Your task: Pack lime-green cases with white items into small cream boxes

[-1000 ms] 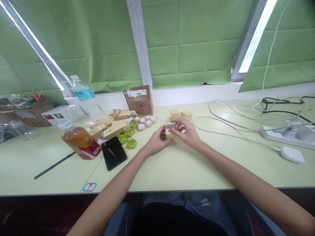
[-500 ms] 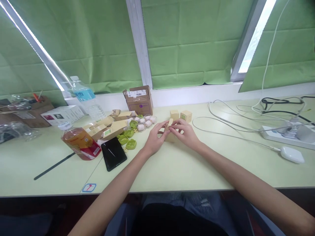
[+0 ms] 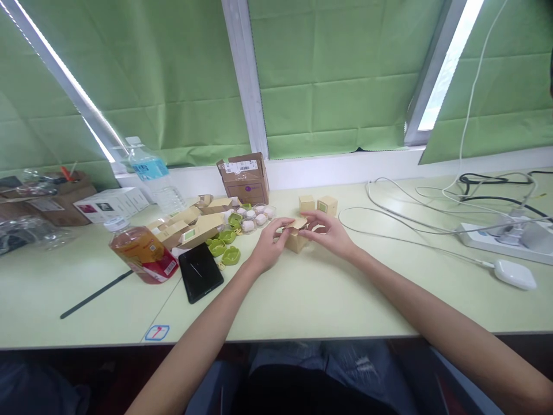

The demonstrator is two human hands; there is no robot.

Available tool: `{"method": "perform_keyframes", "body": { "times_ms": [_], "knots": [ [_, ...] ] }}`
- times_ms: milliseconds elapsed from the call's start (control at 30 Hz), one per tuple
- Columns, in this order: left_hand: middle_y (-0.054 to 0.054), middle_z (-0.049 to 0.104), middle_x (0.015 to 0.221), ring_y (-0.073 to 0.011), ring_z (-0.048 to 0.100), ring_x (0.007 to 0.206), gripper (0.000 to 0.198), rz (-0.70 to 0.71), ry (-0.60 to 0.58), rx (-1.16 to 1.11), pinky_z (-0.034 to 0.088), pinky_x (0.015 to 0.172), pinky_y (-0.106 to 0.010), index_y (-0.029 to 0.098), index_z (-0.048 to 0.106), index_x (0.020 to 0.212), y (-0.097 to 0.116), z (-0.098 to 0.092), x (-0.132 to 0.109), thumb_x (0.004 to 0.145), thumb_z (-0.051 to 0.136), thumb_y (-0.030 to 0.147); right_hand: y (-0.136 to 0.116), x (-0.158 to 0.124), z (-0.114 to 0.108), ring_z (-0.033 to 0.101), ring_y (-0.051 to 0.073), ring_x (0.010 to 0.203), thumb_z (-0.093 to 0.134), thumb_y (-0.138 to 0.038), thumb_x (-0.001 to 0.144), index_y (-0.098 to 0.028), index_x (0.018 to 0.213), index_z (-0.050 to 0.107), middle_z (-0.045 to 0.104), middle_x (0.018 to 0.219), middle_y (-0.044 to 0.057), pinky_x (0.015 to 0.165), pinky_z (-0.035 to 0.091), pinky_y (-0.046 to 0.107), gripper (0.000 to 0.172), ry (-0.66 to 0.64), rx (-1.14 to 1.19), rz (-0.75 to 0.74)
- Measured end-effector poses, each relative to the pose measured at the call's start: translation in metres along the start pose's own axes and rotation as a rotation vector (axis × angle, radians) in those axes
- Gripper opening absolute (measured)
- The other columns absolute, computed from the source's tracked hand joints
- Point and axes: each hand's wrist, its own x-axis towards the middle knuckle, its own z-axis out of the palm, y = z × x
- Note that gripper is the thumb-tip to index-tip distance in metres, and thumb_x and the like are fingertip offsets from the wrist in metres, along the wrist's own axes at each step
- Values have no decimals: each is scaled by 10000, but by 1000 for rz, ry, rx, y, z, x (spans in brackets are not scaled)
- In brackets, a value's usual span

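Note:
Between my hands a small tan cardboard box [image 3: 296, 244] stands on the table, its top flap [image 3: 297, 223] tilted partly down over the opening. My left hand [image 3: 271, 241] is closed on the box's left side and flap edge. From the right, my right hand [image 3: 327, 231] pinches the flap and the upper right edge. The fingers hide part of the box, and its inside cannot be seen. Just behind stand two similar boxes, a plain one [image 3: 306, 203] and one with a green label [image 3: 327, 206].
Left of my hands lie green cases [image 3: 231, 255], pale round items in a clear tray [image 3: 249, 225], flattened cartons [image 3: 203, 227] and a black phone [image 3: 201, 272]. A drink bottle [image 3: 144, 253] lies farther left. Cables and a power strip [image 3: 501, 242] are on the right.
The flap, upright before, now leans down over the box top. My hands have spread slightly apart, and more of the box front shows.

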Motion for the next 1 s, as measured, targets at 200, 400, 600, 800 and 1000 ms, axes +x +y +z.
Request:
{"method": "perform_keyframes", "body": {
  "times_ms": [200, 400, 600, 800, 1000],
  "knots": [
    [-98, 680, 1293, -267, 614, 1180, 379, -45, -99, -110, 462, 1057, -421, 200, 680, 1267, -1, -6, -1, 990, 499, 385, -1, 1, -7, 664, 187, 813, 700, -557, 878, -293, 1095, 785, 667, 930, 52, 709, 601, 352, 353, -53, -172, -163],
    [-96, 662, 1328, -269, 586, 1235, 414, -28, -134, -167, 445, 1075, -400, 208, 657, 1295, 8, -3, -4, 1001, 488, 447, 1, 0, -1, 637, 164, 793, 776, -545, 808, -288, 1044, 796, 632, 953, 38, 668, 571, 311, 350, -21, -82, -83],
    [-94, 678, 1296, -244, 626, 1131, 408, -20, -156, -124, 503, 980, -369, 215, 652, 1296, 13, -1, -3, 965, 585, 444, 3, 0, 8, 624, 170, 893, 832, -502, 750, -285, 992, 801, 594, 978, 28, 667, 552, 270, 327, 25, 58, 42],
    [-90, 683, 1290, -252, 621, 1162, 378, -15, -142, -142, 489, 1011, -379, 208, 672, 1258, 7, -2, -3, 967, 588, 433, 4, 1, 3, 628, 203, 990, 790, -531, 791, -299, 948, 818, 628, 1063, 57, 737, 568, 315, 282, -5, -22, -23],
    [-99, 704, 1265, -276, 622, 1188, 378, -74, -119, -183, 467, 1043, -409, 196, 705, 1209, 7, 1, -1, 960, 589, 455, 6, -1, 1, 645, 190, 913, 718, -498, 881, -310, 915, 818, 649, 1110, 61, 767, 583, 364, 215, -24, -119, -164]
  ]
}}
